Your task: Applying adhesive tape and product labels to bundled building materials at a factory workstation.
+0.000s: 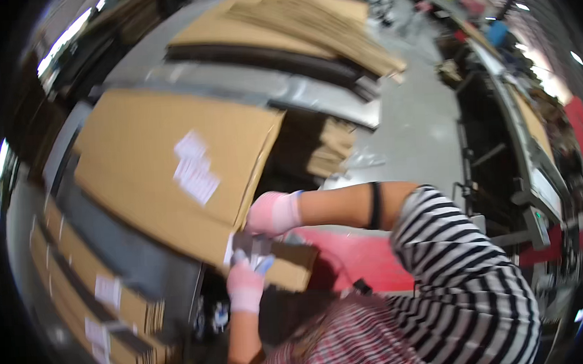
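Big flat brown cardboard sheet [172,168], mid-left of frame, is gripped at its lower corner by both pink-gloved hands, left hand [247,283] and right hand [273,212]; looks light but floppy, so best held along the edges.

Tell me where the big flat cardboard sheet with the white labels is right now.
The cardboard sheet lies left of centre in the head view, tilted over the stacked flat cartons; two pink-gloved hands grip its lower right corner.
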### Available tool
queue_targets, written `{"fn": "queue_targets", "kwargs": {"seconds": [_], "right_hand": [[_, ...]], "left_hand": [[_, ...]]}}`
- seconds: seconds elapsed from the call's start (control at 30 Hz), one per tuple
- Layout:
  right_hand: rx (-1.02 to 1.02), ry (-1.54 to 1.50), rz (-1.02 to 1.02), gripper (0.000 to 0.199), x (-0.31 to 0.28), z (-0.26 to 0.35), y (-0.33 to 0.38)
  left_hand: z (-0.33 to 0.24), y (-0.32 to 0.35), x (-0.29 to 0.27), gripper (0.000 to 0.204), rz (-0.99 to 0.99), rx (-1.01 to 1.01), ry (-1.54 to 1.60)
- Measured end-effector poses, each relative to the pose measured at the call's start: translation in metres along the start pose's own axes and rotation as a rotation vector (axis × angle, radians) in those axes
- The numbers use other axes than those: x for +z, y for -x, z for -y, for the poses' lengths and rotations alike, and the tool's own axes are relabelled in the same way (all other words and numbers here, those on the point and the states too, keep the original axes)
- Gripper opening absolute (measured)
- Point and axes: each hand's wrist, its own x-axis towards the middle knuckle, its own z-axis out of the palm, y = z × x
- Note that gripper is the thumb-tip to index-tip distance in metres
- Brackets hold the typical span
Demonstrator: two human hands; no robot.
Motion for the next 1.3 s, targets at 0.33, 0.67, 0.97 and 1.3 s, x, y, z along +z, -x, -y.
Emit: {"fn": "queue_targets", "kwargs": {"seconds": [0.33,0.67,0.97,1.3], "right_hand": [[0.345,0.096,0.234,0.024,0.079,-0.036,-0.038],[0.529,-0.541,-0.554,0.021,0.097,0.032,0.003],[0.657,-0.647,-0.090,0.021,0.133,0.059,0.187],[0.413,-0.313,-0.392,0.018,0.103,0.005,0.074]], "left_hand": [[0.042,0.002,0.020,0.052,-0.102,0.281,0.310],[0.082,-0.027,0.054,0.073,-0.325,0.054,1.250],[0.010,0.093,0.171,0.091,-0.230,-0.285,1.741],[0.022,0.032,0.112,0.098,-0.266,-0.397,1.493]]}}
